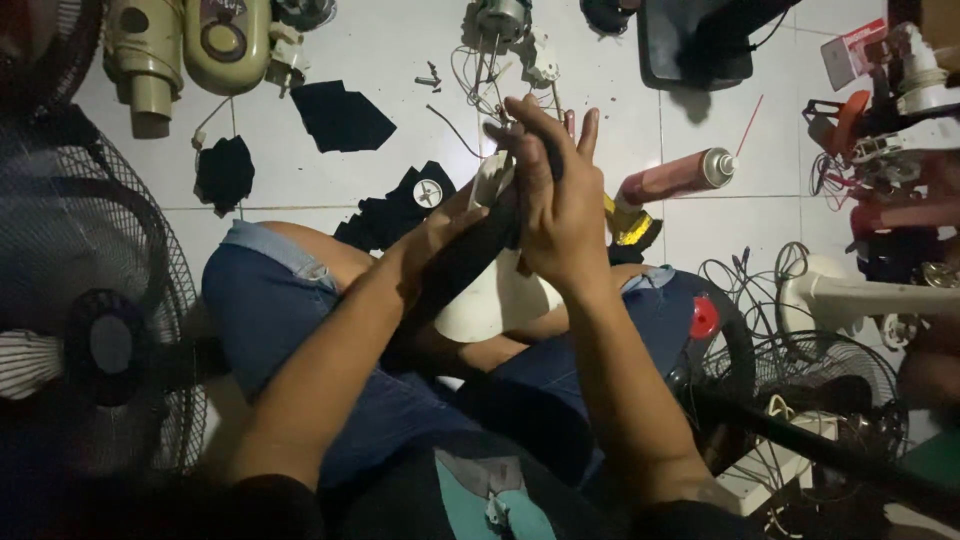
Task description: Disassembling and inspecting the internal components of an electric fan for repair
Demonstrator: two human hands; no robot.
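Over my lap I hold a black tube-shaped fan part [465,255] with a white piece at its upper end. My right hand [560,200] wraps over the top of it, fingers partly raised. My left hand [455,215] comes from below and grips the same part behind the right hand, mostly hidden. A white rounded plastic cover [495,305] rests on my legs under the tube. Thin wires hang from the upper end toward a small motor [500,20] on the floor.
A fan with a wire grille [90,330] stands at the left, another grille [820,370] at the right. A pink spray can [675,178], black rags [340,118], cream motor housings [185,45], screws and tangled cables lie on the white tiles.
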